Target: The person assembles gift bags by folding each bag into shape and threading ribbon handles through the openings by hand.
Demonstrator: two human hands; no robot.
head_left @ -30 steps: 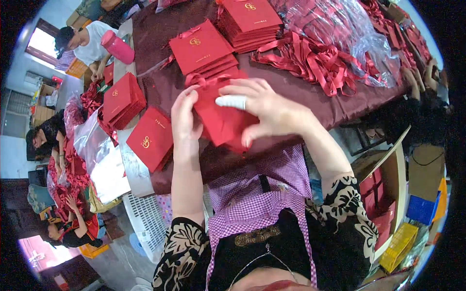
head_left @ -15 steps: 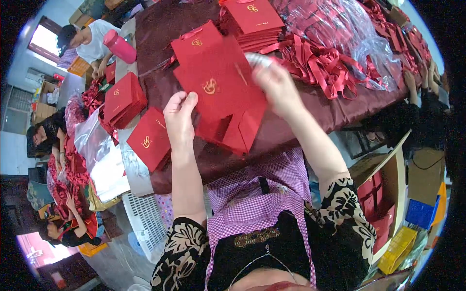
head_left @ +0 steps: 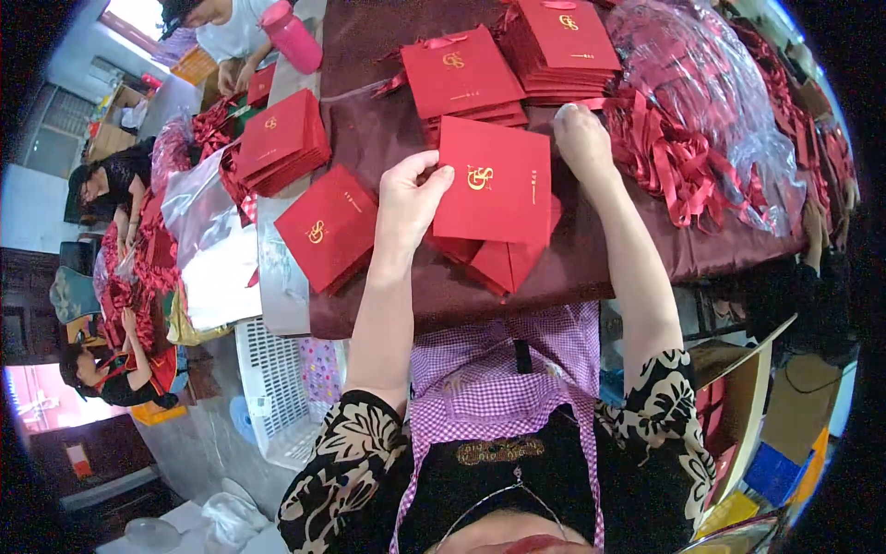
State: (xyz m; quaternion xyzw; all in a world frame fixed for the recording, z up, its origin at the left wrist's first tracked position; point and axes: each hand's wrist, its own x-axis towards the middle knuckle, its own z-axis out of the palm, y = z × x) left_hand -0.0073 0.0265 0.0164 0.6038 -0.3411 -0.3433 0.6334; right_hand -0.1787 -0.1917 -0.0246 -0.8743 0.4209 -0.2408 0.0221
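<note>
My left hand point(head_left: 413, 194) pinches the left edge of a flat red paper gift bag point(head_left: 498, 198) with a gold emblem, turned sideways. Beneath it, partly hidden, lie more red bags point(head_left: 506, 263), one with a folded flap showing. Beyond its far right corner, my right hand point(head_left: 584, 143) is closed, with a small white thing at its fingertips that I cannot make out. Close by that hand runs a loose end of the red ribbons point(head_left: 655, 157). Two stacks of red bags, a nearer one point(head_left: 461, 78) and a taller one point(head_left: 565, 46), stand behind.
Further stacks of red bags point(head_left: 325, 229) point(head_left: 281, 143) sit to the left on the dark red tablecloth point(head_left: 369, 120). Clear plastic point(head_left: 706, 83) covers red items at the far right. A pink bottle point(head_left: 291, 37) stands near a person in white; other people work along the left.
The bag in my left hand has turned flatter and come to rest over the pile. My right hand has moved off its edge toward the ribbons. The whole view has shifted.
</note>
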